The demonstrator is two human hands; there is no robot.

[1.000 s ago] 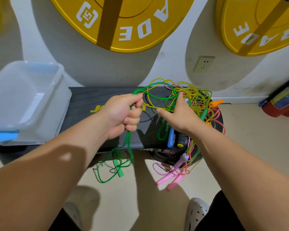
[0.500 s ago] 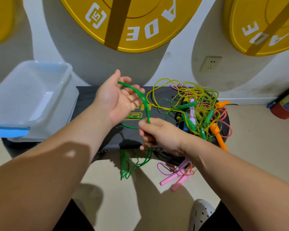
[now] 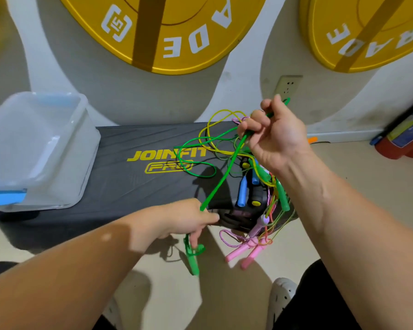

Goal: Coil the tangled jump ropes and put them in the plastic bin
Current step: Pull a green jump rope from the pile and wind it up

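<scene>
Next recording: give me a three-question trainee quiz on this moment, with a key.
1. Which rope stretches between the raised right hand and the lower left hand? A thin yellow cord, B green plastic jump rope, C pink braided rope.
2. True or false: a coiled rope lies in the clear plastic bin.
3. Fill in: the two handles dangling off the black bench pad, right of the green handle, are ____.
Key: 1 B; 2 false; 3 pink.
</scene>
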